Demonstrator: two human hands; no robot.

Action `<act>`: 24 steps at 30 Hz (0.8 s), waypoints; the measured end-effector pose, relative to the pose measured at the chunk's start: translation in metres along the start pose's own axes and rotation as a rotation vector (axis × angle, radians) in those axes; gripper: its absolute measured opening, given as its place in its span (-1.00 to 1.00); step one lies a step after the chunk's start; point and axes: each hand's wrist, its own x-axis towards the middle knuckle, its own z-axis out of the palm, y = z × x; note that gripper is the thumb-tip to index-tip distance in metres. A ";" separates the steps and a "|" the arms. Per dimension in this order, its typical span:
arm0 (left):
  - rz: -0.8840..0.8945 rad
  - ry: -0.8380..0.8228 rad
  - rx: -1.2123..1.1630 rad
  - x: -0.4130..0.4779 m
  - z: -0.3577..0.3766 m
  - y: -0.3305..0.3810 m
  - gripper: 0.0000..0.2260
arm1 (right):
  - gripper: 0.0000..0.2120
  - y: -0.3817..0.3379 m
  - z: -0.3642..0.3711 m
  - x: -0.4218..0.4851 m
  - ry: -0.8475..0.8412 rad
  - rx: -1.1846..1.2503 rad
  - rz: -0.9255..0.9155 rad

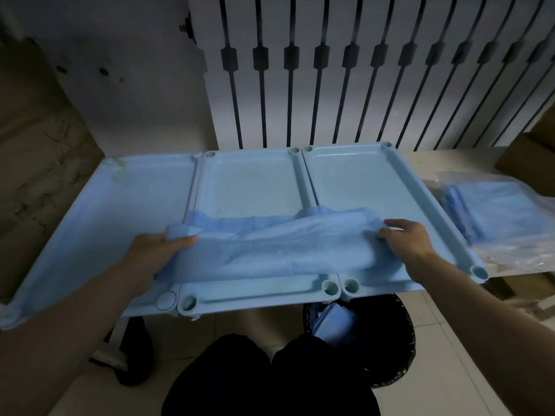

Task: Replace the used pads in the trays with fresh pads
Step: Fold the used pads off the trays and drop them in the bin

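Three light blue trays lie side by side: the left tray [99, 217], the middle tray [249, 181] and the right tray [360, 178]. A partly folded blue pad [279, 250] is stretched across the near part of the middle and right trays. My left hand [156, 250] grips its left end, thumb on top. My right hand [408, 241] pinches its right end over the right tray. The far parts of the middle and right trays are bare.
A clear plastic pack of folded blue pads [492, 211] lies to the right of the trays. Below the trays' front edge stands a black-lined bin [387, 340] holding crumpled blue pads [333, 322]. A white radiator [360, 70] is behind. My knees are underneath.
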 end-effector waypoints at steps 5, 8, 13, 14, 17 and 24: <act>0.038 0.012 -0.053 -0.006 -0.007 -0.011 -0.90 | -0.72 0.006 0.003 -0.002 0.068 -0.072 -0.099; 0.261 0.185 0.233 -0.006 0.002 -0.004 -0.74 | -0.69 0.008 0.006 -0.003 0.155 -0.080 -0.209; 0.410 0.319 0.547 0.003 0.022 0.003 -0.86 | -0.62 0.008 0.010 -0.003 0.164 -0.196 -0.234; 0.390 0.329 0.607 0.003 0.026 -0.001 -0.85 | -0.62 0.010 0.011 -0.002 0.143 -0.227 -0.221; 0.326 0.350 0.815 -0.004 0.029 -0.011 -0.82 | -0.62 0.013 0.013 0.000 0.113 -0.315 -0.227; 0.306 0.378 1.045 -0.013 0.029 -0.016 -0.79 | -0.63 0.012 0.018 0.004 0.109 -0.434 -0.285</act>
